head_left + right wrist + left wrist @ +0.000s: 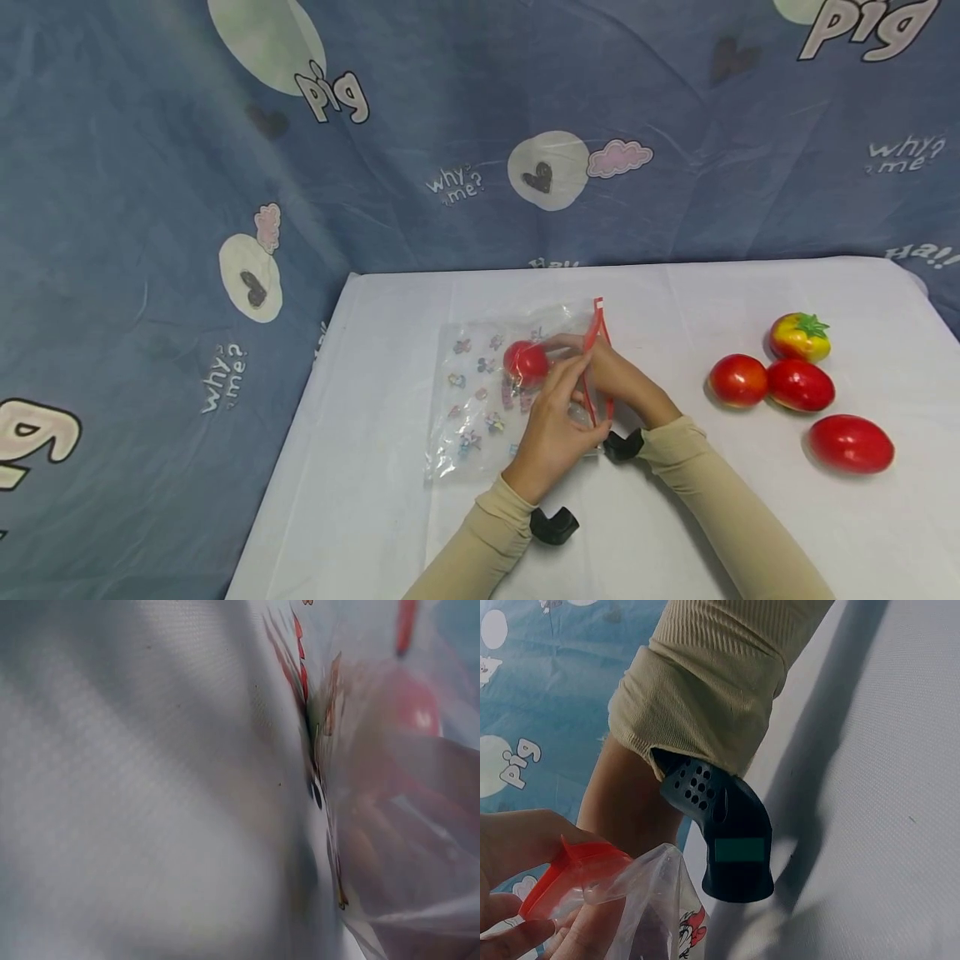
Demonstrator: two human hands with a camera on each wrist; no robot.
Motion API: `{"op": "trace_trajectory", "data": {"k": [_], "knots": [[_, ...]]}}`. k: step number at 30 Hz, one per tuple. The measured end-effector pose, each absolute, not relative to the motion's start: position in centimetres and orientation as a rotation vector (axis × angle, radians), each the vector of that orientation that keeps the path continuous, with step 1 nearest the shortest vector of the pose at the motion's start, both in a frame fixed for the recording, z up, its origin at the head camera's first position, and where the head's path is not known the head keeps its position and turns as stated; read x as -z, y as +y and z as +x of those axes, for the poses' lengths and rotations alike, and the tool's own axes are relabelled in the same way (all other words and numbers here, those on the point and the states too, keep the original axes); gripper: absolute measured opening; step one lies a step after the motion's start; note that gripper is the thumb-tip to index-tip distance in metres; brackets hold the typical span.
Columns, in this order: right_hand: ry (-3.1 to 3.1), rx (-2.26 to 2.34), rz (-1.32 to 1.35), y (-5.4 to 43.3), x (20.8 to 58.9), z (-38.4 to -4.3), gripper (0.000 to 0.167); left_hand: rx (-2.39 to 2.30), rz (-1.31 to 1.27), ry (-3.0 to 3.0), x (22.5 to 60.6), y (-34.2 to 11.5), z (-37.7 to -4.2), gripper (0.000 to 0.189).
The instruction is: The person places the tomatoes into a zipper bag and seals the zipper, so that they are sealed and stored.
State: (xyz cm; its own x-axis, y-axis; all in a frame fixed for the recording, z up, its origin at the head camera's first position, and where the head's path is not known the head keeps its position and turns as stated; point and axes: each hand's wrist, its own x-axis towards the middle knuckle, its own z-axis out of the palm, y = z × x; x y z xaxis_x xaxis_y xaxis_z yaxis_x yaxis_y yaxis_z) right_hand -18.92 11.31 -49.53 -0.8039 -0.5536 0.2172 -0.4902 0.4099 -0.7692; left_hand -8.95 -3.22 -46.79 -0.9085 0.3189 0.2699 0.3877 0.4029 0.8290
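A clear zip bag (pixel 467 425) printed with small coloured figures lies on the white table, its red zip edge (pixel 609 408) raised and parted at the right. My left hand (pixel 555 425) pinches that edge between thumb and fingers; the left wrist view shows the red strip (pixel 577 874) in its grip. Through the opening reaches my right hand (pixel 606 367), its fingers inside the bag at a round red toy fruit (pixel 526 363). It seems to hold the fruit by its right side, though my left hand hides part of the grip. The right wrist view is blurred by plastic.
To the right on the white table (pixel 675 308) lie a red-and-yellow toy fruit with a green top (pixel 799 337), a round red one (pixel 738 381), an oval red one (pixel 801 385) and a larger oval one (pixel 851 444). A blue printed curtain (pixel 420 100) hangs behind.
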Motion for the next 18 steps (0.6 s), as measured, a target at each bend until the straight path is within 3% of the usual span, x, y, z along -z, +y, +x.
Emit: {"op": "trace_trajectory", "data": {"k": [18], "knots": [[2.530, 1.443, -0.910, 10.87, 50.08, -19.24, 0.033, 1.558, -0.639, -2.574, 46.68, -3.13, -8.88, 0.088]]}}
